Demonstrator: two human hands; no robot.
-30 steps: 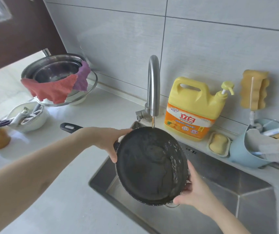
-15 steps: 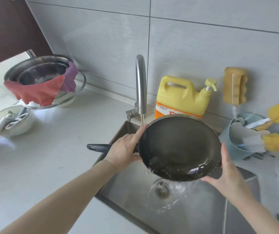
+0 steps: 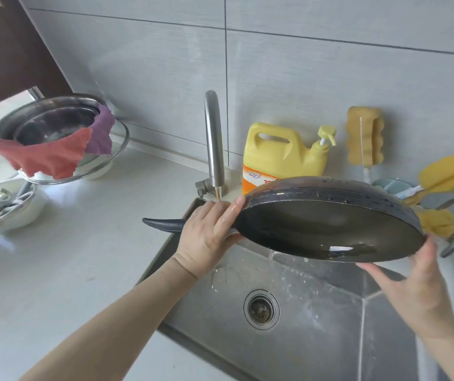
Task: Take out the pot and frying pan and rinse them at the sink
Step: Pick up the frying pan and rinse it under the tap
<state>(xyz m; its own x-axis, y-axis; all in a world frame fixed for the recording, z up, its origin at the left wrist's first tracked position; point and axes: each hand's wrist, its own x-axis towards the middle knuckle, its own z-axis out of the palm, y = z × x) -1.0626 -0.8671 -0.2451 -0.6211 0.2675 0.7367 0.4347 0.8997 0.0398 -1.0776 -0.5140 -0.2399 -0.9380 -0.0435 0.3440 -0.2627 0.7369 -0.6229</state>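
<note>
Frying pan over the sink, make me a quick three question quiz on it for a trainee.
1. True or false: the frying pan lies flat on the sink floor.
2. Which hand grips the handle: A left hand, B right hand?
3. Fill in: behind the pan stands a yellow ___ bottle.

Key: 1 false, it is held tilted above the sink. 2 A; the right hand steadies the rim. 3 detergent.

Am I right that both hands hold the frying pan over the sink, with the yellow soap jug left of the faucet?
Not quite: the head view shows the yellow soap jug right of the faucet. Both hands do hold the frying pan over the sink.
</note>
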